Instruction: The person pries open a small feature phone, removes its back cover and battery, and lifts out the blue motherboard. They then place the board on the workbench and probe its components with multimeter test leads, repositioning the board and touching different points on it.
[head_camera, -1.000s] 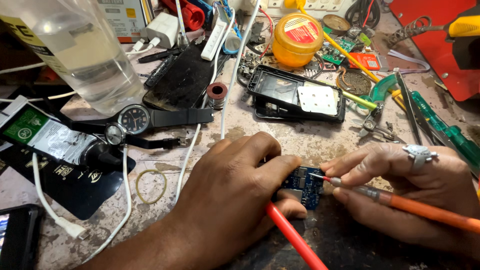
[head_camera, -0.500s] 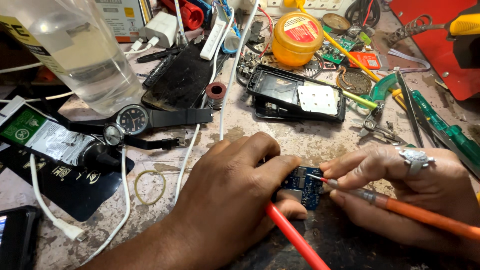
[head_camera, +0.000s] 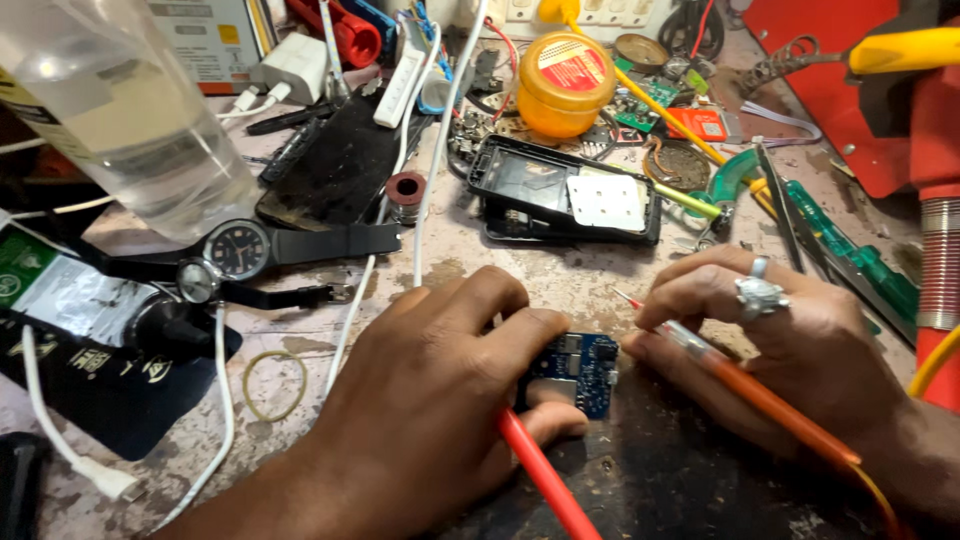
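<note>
Table: cluttered repair table (head_camera: 600, 275), scuffed and stained, with a dark mat under my hands.
Board: small blue circuit board (head_camera: 583, 372) lay flat on the mat, between my two hands, near the lower middle of view.
Left hand: my left hand (head_camera: 440, 400) was curled over, fingertips pinning the board's left edge, with a red-handled tool (head_camera: 545, 478) tucked under the fingers.
Right hand: my right hand (head_camera: 770, 345), ring on one finger, was closed around an orange-handled iron (head_camera: 770, 405); its thin tip (head_camera: 628, 298) hovered just beside the board's upper right corner, and I couldn't tell whether it touched.
Handling: I judged the board light, stiff and fragile, likely to skid on the mat; best held by its bare edges, off the tiny parts.
Around: opened black phone shell (head_camera: 565, 200) sat beyond the board, yellow paste tub (head_camera: 566, 85) behind it, two wristwatches (head_camera: 240, 250) to the left, a clear plastic bottle (head_camera: 120, 120) far left, white cable (head_camera: 430, 180) running through, green tweezers (head_camera: 850, 250) on the right.
</note>
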